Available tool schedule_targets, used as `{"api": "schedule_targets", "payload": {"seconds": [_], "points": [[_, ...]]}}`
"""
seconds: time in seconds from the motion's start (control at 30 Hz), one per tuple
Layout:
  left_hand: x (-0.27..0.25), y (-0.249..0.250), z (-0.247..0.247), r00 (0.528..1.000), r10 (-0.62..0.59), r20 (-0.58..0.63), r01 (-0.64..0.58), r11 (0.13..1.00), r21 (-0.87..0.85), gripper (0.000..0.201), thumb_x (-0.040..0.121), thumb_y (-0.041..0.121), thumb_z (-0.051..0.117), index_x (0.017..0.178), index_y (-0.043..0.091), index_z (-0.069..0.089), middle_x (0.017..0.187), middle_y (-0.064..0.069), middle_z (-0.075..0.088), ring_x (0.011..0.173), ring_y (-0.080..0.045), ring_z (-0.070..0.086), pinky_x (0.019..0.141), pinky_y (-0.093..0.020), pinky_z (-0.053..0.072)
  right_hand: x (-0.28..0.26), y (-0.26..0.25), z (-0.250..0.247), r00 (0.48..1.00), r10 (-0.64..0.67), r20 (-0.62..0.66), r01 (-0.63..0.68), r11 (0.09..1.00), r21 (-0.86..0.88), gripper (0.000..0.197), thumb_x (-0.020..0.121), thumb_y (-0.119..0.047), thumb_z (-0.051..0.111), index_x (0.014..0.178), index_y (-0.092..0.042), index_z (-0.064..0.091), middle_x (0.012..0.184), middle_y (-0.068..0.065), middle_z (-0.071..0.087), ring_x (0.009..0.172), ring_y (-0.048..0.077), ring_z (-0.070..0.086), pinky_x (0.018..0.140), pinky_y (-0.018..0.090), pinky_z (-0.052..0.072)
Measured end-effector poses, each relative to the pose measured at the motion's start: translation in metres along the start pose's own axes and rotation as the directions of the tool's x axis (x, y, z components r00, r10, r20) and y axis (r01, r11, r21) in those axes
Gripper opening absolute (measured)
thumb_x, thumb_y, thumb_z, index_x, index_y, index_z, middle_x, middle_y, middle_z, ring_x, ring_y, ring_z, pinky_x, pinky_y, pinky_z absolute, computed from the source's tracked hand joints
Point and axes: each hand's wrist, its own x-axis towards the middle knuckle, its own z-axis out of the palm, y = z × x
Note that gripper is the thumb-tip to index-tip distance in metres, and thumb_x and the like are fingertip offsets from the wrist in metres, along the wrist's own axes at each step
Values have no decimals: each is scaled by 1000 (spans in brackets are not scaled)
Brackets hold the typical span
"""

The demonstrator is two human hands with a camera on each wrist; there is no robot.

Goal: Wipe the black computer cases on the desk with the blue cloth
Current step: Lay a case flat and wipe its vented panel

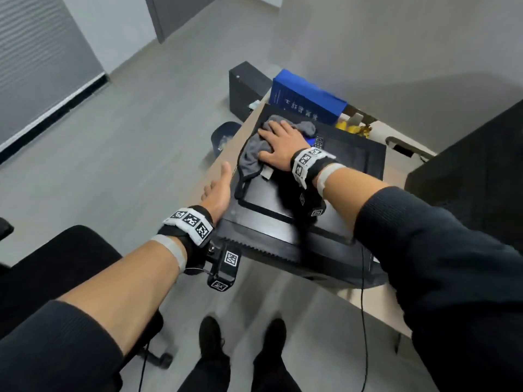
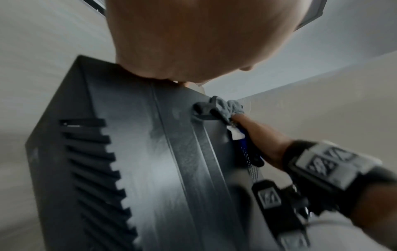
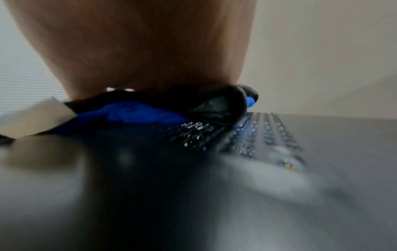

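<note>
Cloth point(image 1: 254, 154), grey on top and blue underneath, lies spread on the upper panel of the black computer case point(image 1: 266, 210) that lies flat on the tabletop point(image 1: 226, 154). Right hand point(image 1: 278, 147) presses flat on the cloth, fingers straight. Left hand point(image 1: 218, 190) rests with straight fingers against the case's left edge, holding nothing. A second black case point(image 1: 467, 176) stands to the right.
</note>
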Motion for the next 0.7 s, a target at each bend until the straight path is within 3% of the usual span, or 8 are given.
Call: {"api": "schedule_targets", "payload": {"seconds": [0.1, 0.17, 0.3, 0.4, 0.47, 0.53, 0.6, 0.7], "points": [[-6, 6, 4, 999, 45, -19, -44, 998, 40, 124, 55, 103, 9, 159, 35, 15, 167, 3, 12, 155, -22, 2, 124, -51, 2, 30, 14, -14, 987, 144, 66, -148, 988, 51, 78, 84, -62, 44, 154, -36, 19, 164, 4, 8, 149, 35, 9, 120, 50, 11], [17, -1, 0, 1000, -3, 30, 3, 1000, 8, 122, 46, 110, 16, 152, 51, 24, 164, 7, 24, 154, -26, 14, 121, -56, 12, 32, 10, -16, 978, 171, 120, -177, 984, 37, 79, 85, -61, 44, 154, -39, 13, 165, 4, 1, 150, 35, 2, 120, 54, 6], [77, -32, -10, 997, 3, 78, 0, 999, -45, 123, 50, 110, 21, 151, 42, 33, 162, 2, 30, 149, -25, 29, 120, -53, 23, -11, -13, -2, 990, 78, 114, -82, 996, 35, 72, 88, -56, 44, 152, -46, 12, 165, 2, -6, 150, 34, -9, 118, 58, -1], [121, -57, -22, 993, -50, 103, 73, 969, -236, 127, 34, 112, 33, 146, 52, 37, 160, 2, 35, 142, -28, 41, 109, -60, 31, -60, -45, 13, 993, -40, 112, 39, 999, 17, 71, 90, -56, 41, 152, -46, 9, 165, 2, -6, 150, 34, -11, 118, 59, -1], [83, -35, -25, 994, -32, 105, 65, 943, -325, 123, 46, 109, 30, 146, 38, 46, 149, -3, 51, 131, -28, 54, 105, -57, 40, -92, -71, 24, 984, -127, 122, 128, 992, 0, 74, 90, -53, 44, 154, -43, 8, 165, 4, -6, 150, 34, -11, 118, 61, 0], [-27, 23, -10, 995, -28, 94, 56, 950, -306, 98, 77, 94, 18, 128, 24, 65, 127, -11, 68, 115, -28, 65, 102, -49, 48, -122, -92, 36, 970, -219, 111, 224, 974, -43, 75, 91, -49, 48, 155, -38, 10, 165, 5, -4, 150, 35, -9, 117, 61, 2], [-48, 31, -4, 999, 31, -13, -33, 971, -237, 70, 96, 73, 18, 116, 24, 63, 109, -12, 69, 100, -28, 66, 91, -40, 51, -144, -99, 47, 949, -298, 103, 305, 950, -67, 73, 92, -45, 50, 155, -36, 13, 165, 4, -3, 150, 33, -7, 117, 60, 5], [-39, 33, 1, 980, 113, -164, -95, 989, 114, 83, 82, 75, 39, 134, 13, 58, 139, -21, 56, 126, -38, 52, 109, -47, 39, -173, -79, 54, 920, -380, 91, 387, 920, -67, 70, 93, -40, 50, 154, -39, 17, 165, 0, 0, 151, 30, -5, 118, 58, 7]]}}
